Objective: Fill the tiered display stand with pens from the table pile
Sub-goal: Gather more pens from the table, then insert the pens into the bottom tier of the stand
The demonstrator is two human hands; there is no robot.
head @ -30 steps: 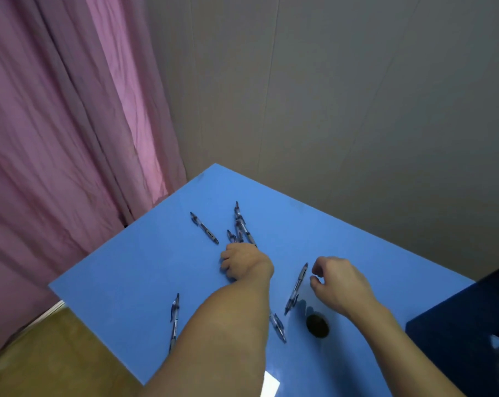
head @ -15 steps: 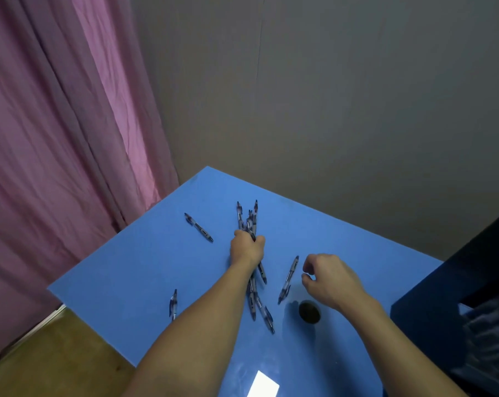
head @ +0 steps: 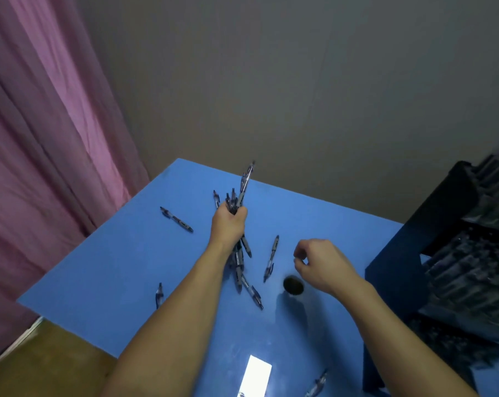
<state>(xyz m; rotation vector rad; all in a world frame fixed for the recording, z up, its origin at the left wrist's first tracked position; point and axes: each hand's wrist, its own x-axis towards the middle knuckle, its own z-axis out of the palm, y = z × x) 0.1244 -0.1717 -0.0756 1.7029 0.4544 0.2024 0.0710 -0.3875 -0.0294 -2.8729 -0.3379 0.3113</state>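
Note:
My left hand [head: 227, 224] grips a bundle of pens [head: 240, 202] above the blue table [head: 99, 276]; their tips stick out past my fist and their tails hang below it. Loose pens lie around: one to the left [head: 176, 219], one to the right [head: 271, 258], one near my forearm [head: 159, 295], one below the bundle [head: 252, 290]. My right hand [head: 320, 266] hovers over the table with fingers loosely curled, holding nothing. The dark tiered display stand [head: 454, 253] rises at the right edge, its tiers holding pens.
A round dark hole [head: 293, 285] sits in the tabletop just left of my right wrist. A pink curtain [head: 42, 153] hangs at the left, a grey wall behind. Another pen [head: 317, 385] lies near the table's front edge, beside a bright reflection [head: 255, 375].
My left hand has gathered several pens from the table and raised them in a bundle. The view has swung right, bringing the display stand into sight. My right hand has barely moved.

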